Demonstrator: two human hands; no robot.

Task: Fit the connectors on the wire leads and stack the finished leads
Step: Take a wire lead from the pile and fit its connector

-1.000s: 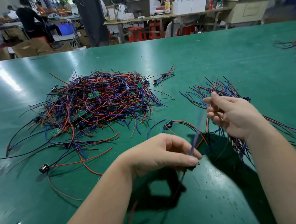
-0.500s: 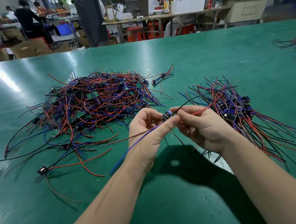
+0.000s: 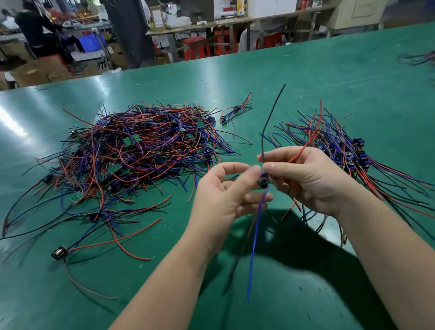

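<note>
Head camera: above the middle of the green tabletop (image 3: 334, 84), a person's left hand (image 3: 224, 198) is pinching a small dark connector (image 3: 263, 181) between thumb and forefinger, the other fingers loosely bent, while the right hand (image 3: 307, 181) is pinching a black wire (image 3: 270, 120) and a red wire (image 3: 309, 137) just above it. A blue wire (image 3: 255, 237) is hanging from the connector toward the near edge. A loose tangle (image 3: 138, 155) is lying toward the left edge, a fanned stack (image 3: 360, 160) toward the right.

Beyond the green counter (image 3: 308, 81) stood a dark pillar (image 3: 128, 29), red stools (image 3: 195, 47), cardboard boxes (image 3: 37, 71) and, seemingly, a blue crate (image 3: 90, 42).
</note>
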